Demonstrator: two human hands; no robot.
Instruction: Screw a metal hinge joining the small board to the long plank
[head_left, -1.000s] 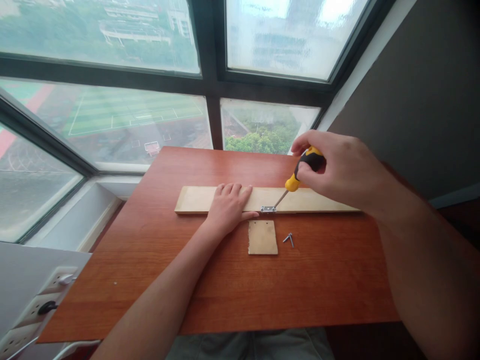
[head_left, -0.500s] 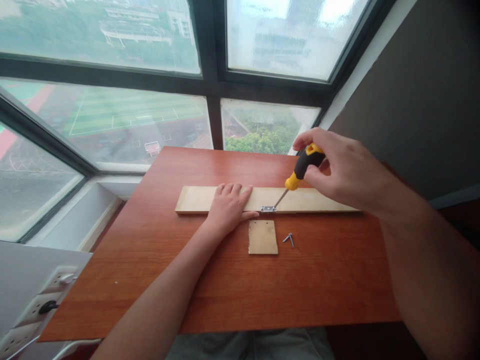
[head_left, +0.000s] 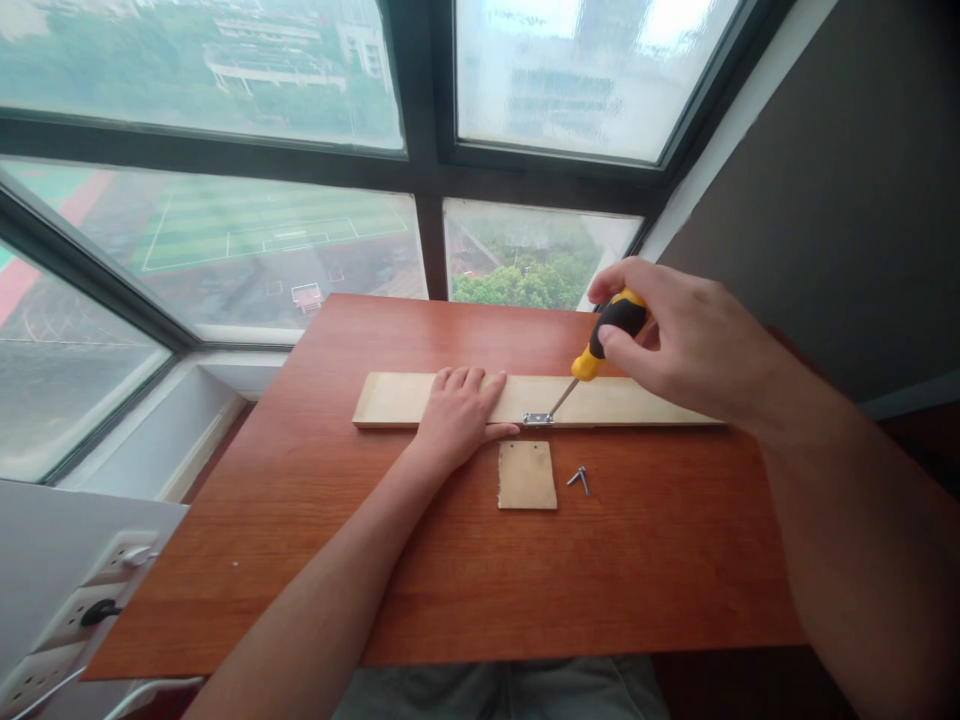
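Observation:
A long pale wooden board (head_left: pixel 645 402) lies across the red-brown table (head_left: pixel 450 570). My left hand (head_left: pixel 459 415) rests flat on the board with its fingers stretched out, pressing it down. My right hand (head_left: pixel 679 335) grips the yellow and black handle of a screwdriver (head_left: pixel 600 350). The screwdriver's tip stands on a small metal hinge plate (head_left: pixel 537 418) at the board's near edge. A small square wooden piece (head_left: pixel 526 476) lies just in front of the hinge, and two loose screws (head_left: pixel 579 479) lie to its right.
Large windows run behind the table's far edge, with a grey wall at the right. A white power strip (head_left: pixel 67 620) with a black plug sits at the lower left. My lap shows below the table's near edge.
My right hand's fingers have shifted slightly round the screwdriver handle. The left hand and the board have stayed put.

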